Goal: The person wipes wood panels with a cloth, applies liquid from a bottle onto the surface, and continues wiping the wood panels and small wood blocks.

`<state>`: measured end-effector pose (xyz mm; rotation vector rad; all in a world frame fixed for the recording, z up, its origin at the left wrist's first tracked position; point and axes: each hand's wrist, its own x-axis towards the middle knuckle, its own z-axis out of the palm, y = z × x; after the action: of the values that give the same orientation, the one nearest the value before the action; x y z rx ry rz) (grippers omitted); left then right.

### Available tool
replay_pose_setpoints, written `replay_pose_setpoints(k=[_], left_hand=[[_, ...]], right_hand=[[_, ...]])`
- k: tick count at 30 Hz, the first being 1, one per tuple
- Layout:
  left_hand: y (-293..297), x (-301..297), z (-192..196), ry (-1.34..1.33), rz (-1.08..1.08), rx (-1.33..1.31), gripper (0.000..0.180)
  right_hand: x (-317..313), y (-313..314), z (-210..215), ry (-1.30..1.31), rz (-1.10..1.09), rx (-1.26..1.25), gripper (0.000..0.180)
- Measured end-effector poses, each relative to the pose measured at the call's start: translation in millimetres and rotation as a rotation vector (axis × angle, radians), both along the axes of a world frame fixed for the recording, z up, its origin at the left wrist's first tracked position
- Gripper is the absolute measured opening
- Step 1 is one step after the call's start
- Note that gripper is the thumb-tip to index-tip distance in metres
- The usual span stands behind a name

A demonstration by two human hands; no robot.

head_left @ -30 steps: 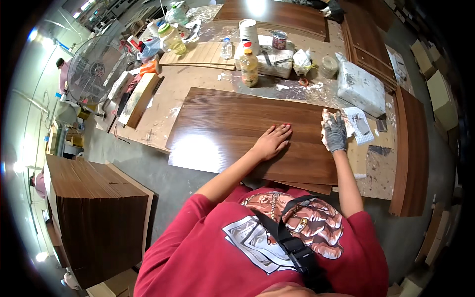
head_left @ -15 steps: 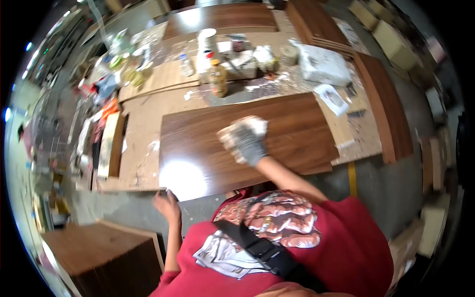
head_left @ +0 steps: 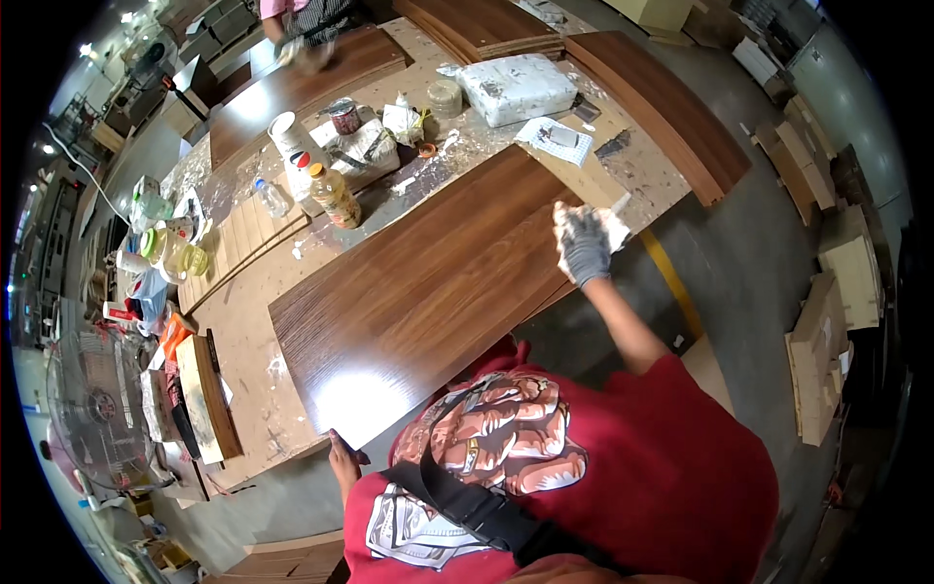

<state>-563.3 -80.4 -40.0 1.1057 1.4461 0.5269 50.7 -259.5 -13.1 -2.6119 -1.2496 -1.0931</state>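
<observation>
A dark brown wood-grain panel (head_left: pixel 428 282) lies slantwise on the worktable, with a bright glare at its near left end. My right hand (head_left: pixel 587 248), in a grey glove, presses a crumpled whitish rag (head_left: pixel 615 230) at the panel's right end, its fingers closed over the cloth. My left hand (head_left: pixel 345 465) is at the near left corner of the panel, fingers closed at its edge. Something dark covers one of its fingertips. The underside of that grip is hidden.
Behind the panel stand a yellowish bottle (head_left: pixel 335 198), a white cylinder (head_left: pixel 290 136), a tin (head_left: pixel 343 116) and a white wrapped block (head_left: pixel 516 90). Stacked panels (head_left: pixel 662 112) line the right side. A fan (head_left: pixel 102 404) stands left. Another person's gloved hand (head_left: pixel 309 54) works on a far panel.
My right hand has slid the rag rightward from the panel's middle to its right end. My left hand stays at the corner. The view has turned, bringing another person into sight.
</observation>
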Motion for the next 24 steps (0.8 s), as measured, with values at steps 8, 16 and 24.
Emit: replay_pose_setpoints(k=[8, 16, 24], left_hand=[[25.2, 20.5, -4.4, 0.198, 0.077, 0.009, 0.088], [34.6, 17.0, -3.0, 0.408, -0.207, 0.191, 0.096], [32.3, 28.5, 53.9, 0.539, -0.358, 0.111, 0.09]], right_hand=[[-175.7, 67.0, -15.0, 0.572, 0.675, 0.008, 0.029], [81.0, -3.3, -22.7, 0.716, -0.259, 0.2, 0.037], [48.2, -30.6, 7.6, 0.994, -0.165, 0.721, 0.027]])
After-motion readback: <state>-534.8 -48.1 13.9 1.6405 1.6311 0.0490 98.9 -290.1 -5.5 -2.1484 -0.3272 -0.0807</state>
